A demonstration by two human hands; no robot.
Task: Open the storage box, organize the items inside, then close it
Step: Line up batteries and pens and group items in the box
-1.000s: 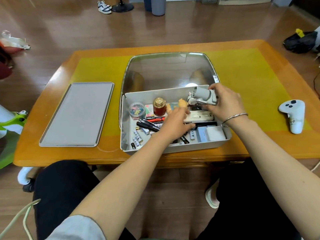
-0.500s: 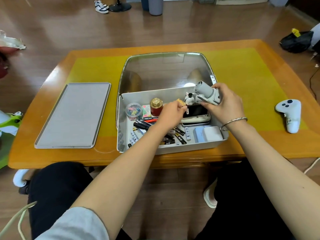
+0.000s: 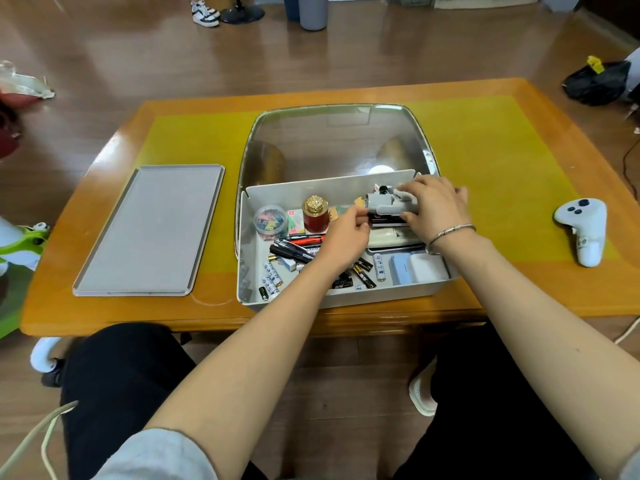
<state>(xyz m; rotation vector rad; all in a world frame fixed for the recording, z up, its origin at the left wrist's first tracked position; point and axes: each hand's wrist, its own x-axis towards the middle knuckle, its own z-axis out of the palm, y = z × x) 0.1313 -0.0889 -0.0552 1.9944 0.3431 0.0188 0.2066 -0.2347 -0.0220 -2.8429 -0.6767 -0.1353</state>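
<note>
Currently, our right hand [image 3: 434, 206] clamps the grey gadget [image 3: 384, 202] in its grip, left hand [image 3: 346, 233] touching its end, inside the open storage box [image 3: 346, 296] at the bench's near edge. Setting it down crooked could jam the lid [image 3: 332, 140] later.

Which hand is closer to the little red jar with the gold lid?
Left. The left hand is just to the right of the red jar with the gold lid, nearly beside it. The right hand is farther right, on the grey gadget.
</note>
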